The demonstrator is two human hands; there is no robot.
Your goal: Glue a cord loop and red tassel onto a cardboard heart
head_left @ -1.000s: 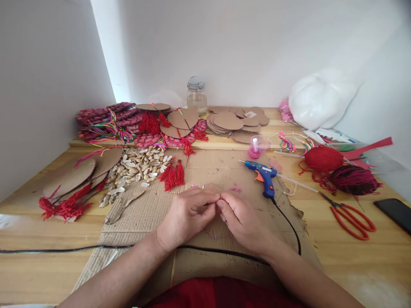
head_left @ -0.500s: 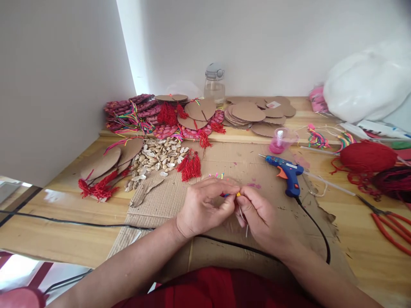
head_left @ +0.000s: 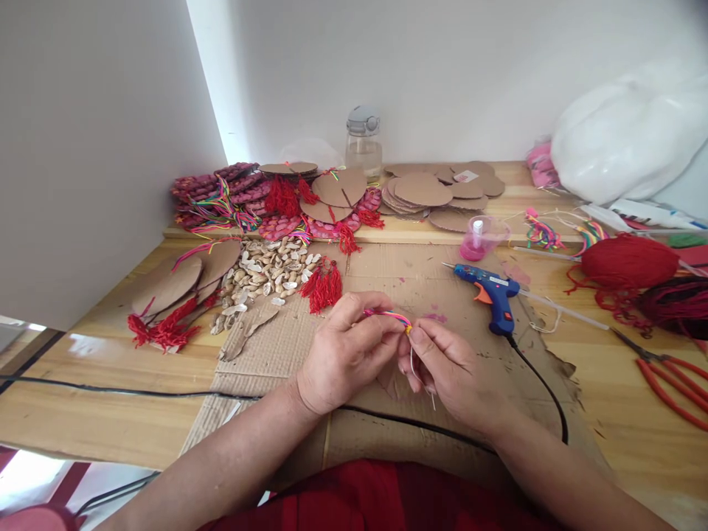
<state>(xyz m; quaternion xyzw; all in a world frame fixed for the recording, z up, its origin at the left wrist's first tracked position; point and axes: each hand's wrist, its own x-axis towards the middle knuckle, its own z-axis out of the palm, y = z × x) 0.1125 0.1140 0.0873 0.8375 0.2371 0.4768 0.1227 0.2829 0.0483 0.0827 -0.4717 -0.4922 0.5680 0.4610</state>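
Note:
Both hands meet above the cardboard sheet (head_left: 365, 269), pinching a small bundle of coloured cords (head_left: 394, 317) in pink, blue and yellow. My left hand (head_left: 346, 350) is closed on the bundle, its fingers curled over the strands. At the yellow end, my right hand (head_left: 450, 365) grips with thumb and forefinger. A thin white string (head_left: 413, 365) hangs from that end beneath my right fingers. Red tassels (head_left: 322, 286) lie just beyond my left hand, and a blue glue gun (head_left: 490, 291) rests to the right of my right hand.
Peanut shells (head_left: 271, 273) and cardboard discs (head_left: 169, 284) lie at left. Along the back are stacked cardboard shapes (head_left: 423, 190), a water bottle (head_left: 363, 144) and a pink-filled cup (head_left: 476, 240). Red yarn (head_left: 630, 264) and red-handled scissors (head_left: 672, 380) sit at right. A black cable (head_left: 138, 393) crosses in front.
My left hand has turned and its fingers have curled in, so more of the coloured cords shows between the hands. My right hand still pinches the yellow end.

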